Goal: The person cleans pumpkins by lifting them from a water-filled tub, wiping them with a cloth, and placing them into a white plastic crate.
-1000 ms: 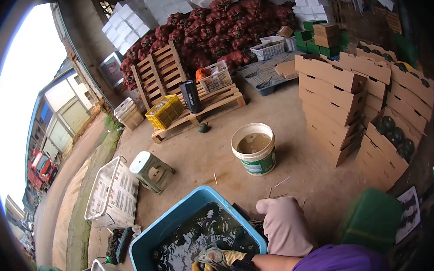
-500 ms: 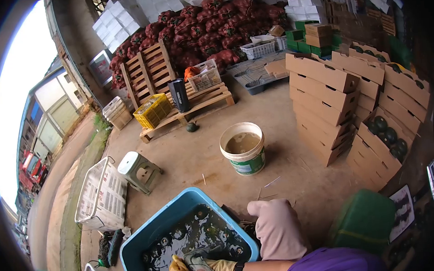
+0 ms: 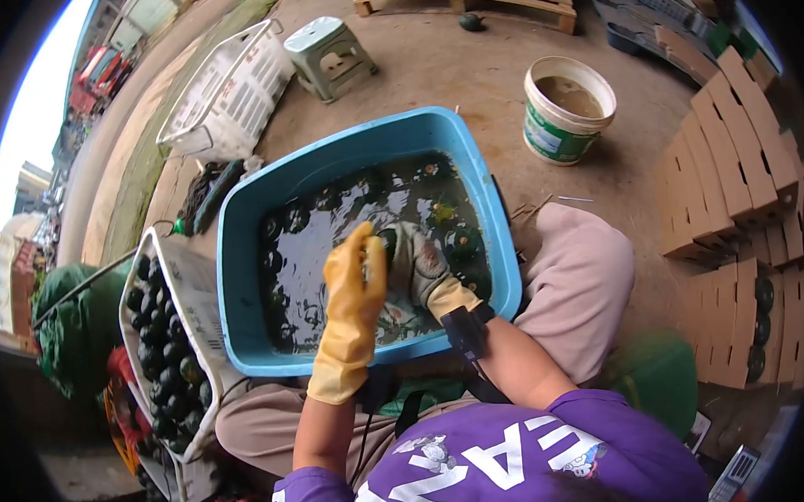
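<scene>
A blue tub [image 3: 502,247] of dark water holds several dark green round squashes [image 3: 463,241]. Over its middle, my left hand [image 3: 354,275] in a yellow rubber glove is raised, fingers bent together; what they hold, if anything, is hidden. Just right of it, my right hand [image 3: 420,264], in a wet grey glove with a yellow cuff, is closed round a dark green squash [image 3: 388,243], which shows between the two hands. A white crate [image 3: 212,385] full of dark green squashes stands left of the tub.
A white-and-green bucket [image 3: 563,141] of murky water stands beyond the tub at the right. A stool [image 3: 326,52] and an empty white basket [image 3: 234,97] are at the upper left. Stacked cardboard boxes [image 3: 730,156] rise at the right. My bent knee [image 3: 583,279] is beside the tub.
The view has tilted down and shifted left. My left hand has risen out of the water, and my right hand has come up with a squash in it.
</scene>
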`<state>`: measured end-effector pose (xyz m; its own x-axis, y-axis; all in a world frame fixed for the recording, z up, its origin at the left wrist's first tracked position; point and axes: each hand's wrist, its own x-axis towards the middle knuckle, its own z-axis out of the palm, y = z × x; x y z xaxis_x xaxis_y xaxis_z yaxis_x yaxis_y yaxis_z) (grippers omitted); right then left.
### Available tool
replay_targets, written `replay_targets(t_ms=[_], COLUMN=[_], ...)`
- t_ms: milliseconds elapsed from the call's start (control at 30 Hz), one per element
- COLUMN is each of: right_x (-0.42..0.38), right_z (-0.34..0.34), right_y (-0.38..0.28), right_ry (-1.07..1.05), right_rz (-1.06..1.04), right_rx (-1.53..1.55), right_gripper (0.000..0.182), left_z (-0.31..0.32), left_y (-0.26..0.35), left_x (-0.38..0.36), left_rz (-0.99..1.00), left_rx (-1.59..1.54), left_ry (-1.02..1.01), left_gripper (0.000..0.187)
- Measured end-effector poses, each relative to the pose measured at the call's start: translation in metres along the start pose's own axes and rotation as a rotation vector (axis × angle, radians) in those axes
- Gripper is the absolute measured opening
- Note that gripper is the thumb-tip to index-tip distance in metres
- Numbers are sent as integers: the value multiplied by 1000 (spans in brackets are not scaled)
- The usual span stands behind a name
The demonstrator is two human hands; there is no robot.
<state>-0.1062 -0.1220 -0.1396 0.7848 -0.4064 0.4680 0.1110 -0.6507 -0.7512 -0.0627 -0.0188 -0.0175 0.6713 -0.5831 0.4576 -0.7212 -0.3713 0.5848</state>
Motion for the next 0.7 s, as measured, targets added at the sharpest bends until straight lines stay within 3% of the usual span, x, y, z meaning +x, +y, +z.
replay_targets(t_ms=[33, 67, 100, 133, 167, 200, 233, 300, 333, 367, 433, 467, 500, 567, 633, 667, 700], right_x=[9, 16, 23, 27, 16, 15, 11, 22, 23, 9, 9, 11, 3, 10, 18, 16, 15], right_z=[-5, -15, -27, -34, 5, 6, 0, -39, -38, 5, 11, 10, 33, 18, 1, 3, -2], right_y=[-7, -16, -20, -17, 34, 32, 25, -29, -33, 11, -6, -14, 2, 5, 9, 1, -2], right_ry=[-53, -101, -144, -180, 18, 46, 70, -167, -154, 146, 144, 16, -228, -278, -445, -391, -398], right_rz=[55, 118, 181, 249, 156, 100, 43, 60, 109, 33, -55, -304, -216, -344, -234, -102, -100], right_rx=[25, 42, 46, 44, -57, -181, -306, -533, -483, -203, -158, -493, -376, -157, -133, -91, -91], right_gripper=[35, 32, 29, 27, 27, 28, 28, 28, 28, 27, 27, 26, 25, 25, 25, 25, 25], left_z=[8, 18, 18, 12, 6, -8, -18, -20, -24, -21, -5, -16, -13, -24, -29, -30, -32], left_y=[-3, 3, 6, -1, -10, 3, 10, -13, -14, -30, -102, -63, -48, -40, -45, -36, -41], left_x=[-15, -34, -49, -51, -49, -38, -30, -21, -22, -18, -29, -19, -22, -23, -22, -18, -21], left_rz=[44, 27, -243, -185, -117, -268, -311, -491, -288, -225, 83, -528, -473, -390, -360, -509, -519], left_rx=[72, 52, -29, -4, 14, -35, -99, -650, -777, -739, -93, -305, 5, 85, 33, -4, -54], left_ry=[-124, -82, -154, -198, -245, -359, -311, -344, -287, -298, -212, -269, -152, -240, -319, -330, -344], left_gripper=[46, 84, 98, 100, 102, 104, 91, 76, 64, 60, 49, 47, 49, 44, 44, 42, 42])
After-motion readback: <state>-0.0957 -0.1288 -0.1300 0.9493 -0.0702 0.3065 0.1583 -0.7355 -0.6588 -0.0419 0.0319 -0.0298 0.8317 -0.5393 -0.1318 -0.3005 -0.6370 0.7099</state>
